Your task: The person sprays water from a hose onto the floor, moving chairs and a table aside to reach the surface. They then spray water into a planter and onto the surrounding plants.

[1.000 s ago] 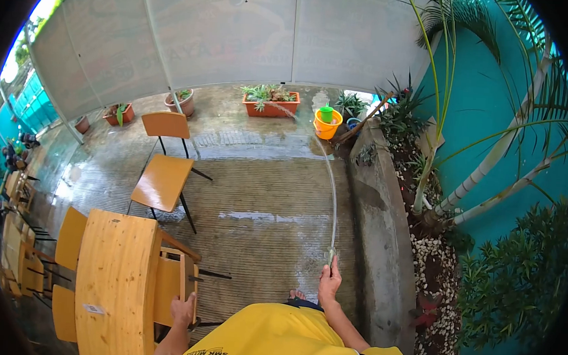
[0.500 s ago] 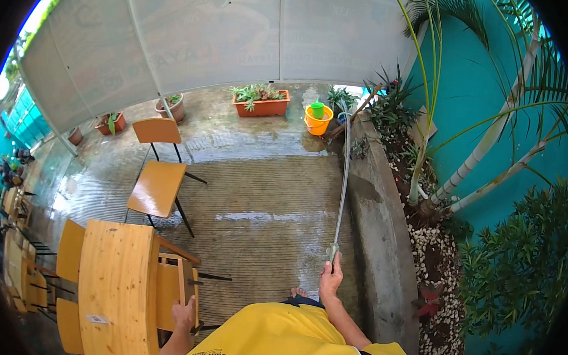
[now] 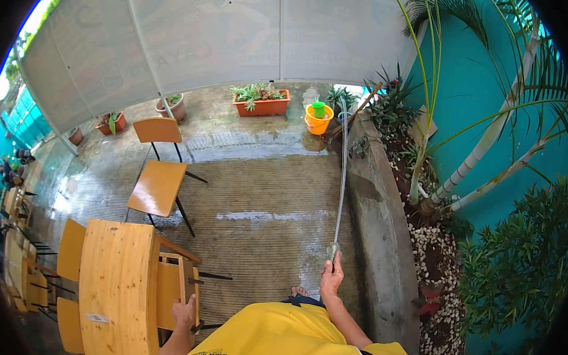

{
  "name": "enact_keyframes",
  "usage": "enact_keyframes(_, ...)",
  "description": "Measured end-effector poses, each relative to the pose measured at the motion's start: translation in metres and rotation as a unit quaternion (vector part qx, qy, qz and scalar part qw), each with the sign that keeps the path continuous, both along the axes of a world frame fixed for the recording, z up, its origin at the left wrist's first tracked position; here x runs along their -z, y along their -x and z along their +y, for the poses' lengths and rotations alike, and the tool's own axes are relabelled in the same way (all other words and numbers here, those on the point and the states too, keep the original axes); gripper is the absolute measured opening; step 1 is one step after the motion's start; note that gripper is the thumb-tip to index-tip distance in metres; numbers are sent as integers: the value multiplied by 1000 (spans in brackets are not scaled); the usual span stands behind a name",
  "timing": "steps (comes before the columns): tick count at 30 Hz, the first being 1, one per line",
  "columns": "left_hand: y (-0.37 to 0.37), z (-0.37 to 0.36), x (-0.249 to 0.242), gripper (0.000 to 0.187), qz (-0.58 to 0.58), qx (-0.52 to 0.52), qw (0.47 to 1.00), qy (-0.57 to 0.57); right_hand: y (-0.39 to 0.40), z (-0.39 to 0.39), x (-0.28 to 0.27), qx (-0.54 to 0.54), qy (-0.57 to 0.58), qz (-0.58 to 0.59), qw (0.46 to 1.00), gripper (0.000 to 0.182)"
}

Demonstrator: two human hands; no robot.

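My right hand (image 3: 331, 279) is closed around the end of a clear hose (image 3: 333, 249), most of which is hidden by the hand. From it a thin water jet (image 3: 343, 174) arcs forward to the plants beside an orange bucket (image 3: 318, 121). A green dipper (image 3: 318, 107) shows above that bucket's rim. On the left, my left hand (image 3: 184, 312) is closed on the top edge of a wooden chair's backrest (image 3: 189, 280). This chair stands against a light wooden table (image 3: 115, 278).
Another wooden chair (image 3: 158, 187) stands ahead on the wet ribbed floor (image 3: 264, 189). A concrete curb (image 3: 383, 247) edges the planting bed with palms at right. A long orange planter (image 3: 262, 107) and several pots line the white banner (image 3: 214, 32).
The far part of the water jet has shifted slightly left. Both hands and the chairs stay practically where they were.
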State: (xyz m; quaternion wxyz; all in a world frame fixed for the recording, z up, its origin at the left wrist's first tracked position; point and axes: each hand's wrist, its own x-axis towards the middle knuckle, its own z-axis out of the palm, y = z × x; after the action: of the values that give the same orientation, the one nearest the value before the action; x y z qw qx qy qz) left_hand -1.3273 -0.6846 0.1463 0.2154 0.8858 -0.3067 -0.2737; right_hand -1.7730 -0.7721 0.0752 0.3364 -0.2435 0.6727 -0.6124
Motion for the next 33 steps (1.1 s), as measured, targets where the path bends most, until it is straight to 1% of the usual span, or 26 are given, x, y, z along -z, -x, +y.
enact_keyframes(3, 2, 1, 0, 56, -18, -20, 999, -19, 1, 2, -2, -2, -3, -5, 1000, 51)
enact_keyframes(6, 3, 0, -5, 57, -13, -13, 1000, -13, 2, 1, 0, -4, -1, -16, 1000, 52)
enact_keyframes(8, 1, 0, -5, 60, -34, 10, 999, -30, 2, 0, 0, -5, 2, -23, 1000, 52)
enact_keyframes(11, 4, -1, -8, 61, -48, 5, 998, -36, 1, 1, -6, 1, -1, -22, 1000, 51)
enact_keyframes(15, -3, 1, 4, 61, -38, 4, 999, -22, 3, 0, -6, 10, -1, -30, 999, 52)
enact_keyframes(18, -3, 1, 6, 61, -60, -8, 998, -33, 5, -1, 0, 14, 2, -26, 1000, 52)
enact_keyframes(20, 4, 0, -7, 60, -23, -13, 1000, -15, 6, -1, 1, 17, 1, -28, 999, 53)
enact_keyframes(21, 4, 0, -7, 60, -23, -12, 1000, -14, 6, -1, 2, 19, 0, -23, 1000, 53)
enact_keyframes(23, 1, 1, -1, 60, -10, -13, 1000, -6, 6, -1, 1, 21, 0, -18, 1000, 53)
enact_keyframes(27, -16, 4, 26, 60, 14, -1, 1000, 15, 5, -2, -1, 23, -8, -7, 1000, 52)
enact_keyframes(29, -9, 2, 12, 60, -3, -7, 1000, -16, 5, -1, 1, 21, -8, 4, 1000, 52)
enact_keyframes(33, -8, 2, 8, 60, -4, -7, 1000, -30, 4, -2, 0, 15, -1, -7, 1000, 52)
